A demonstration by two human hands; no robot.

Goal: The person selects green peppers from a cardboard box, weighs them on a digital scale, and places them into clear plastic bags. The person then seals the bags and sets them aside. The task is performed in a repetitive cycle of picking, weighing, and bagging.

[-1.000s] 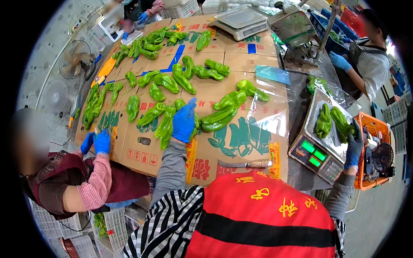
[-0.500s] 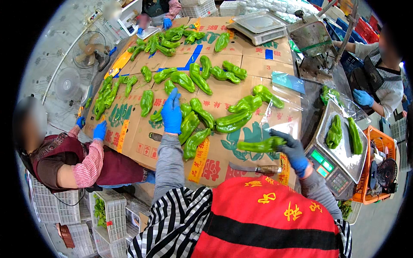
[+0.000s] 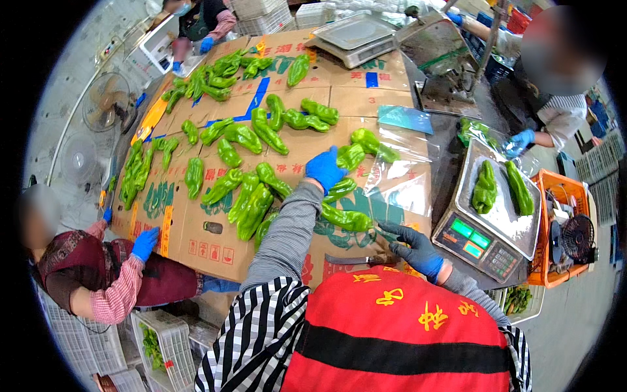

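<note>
Looking down from the worker's head, I see green peppers scattered over the cardboard that covers the bench. The blue-gloved left hand is among them, fingertips right beside a wrinkled pepper; its back is toward me, so I can't tell whether the fingers have closed on anything. The right hand, gloved in dark grey, has its fingers spread wide with nothing between them, near the end of another pepper. I'd judge each one light, firm and hollow, its glossy skin apt to slide in a smooth glove and its wall to split under a hard squeeze. I'd hold one around its thick middle, fingers along the folds, rather than by the stem, which could snap. Two more peppers lie apart on the scale to the right. The left hand and forearm hide parts of the peppers beneath; the red apron covers some of the knife's handle; and glare makes the clear plastic bag's edges hard to follow.
</note>
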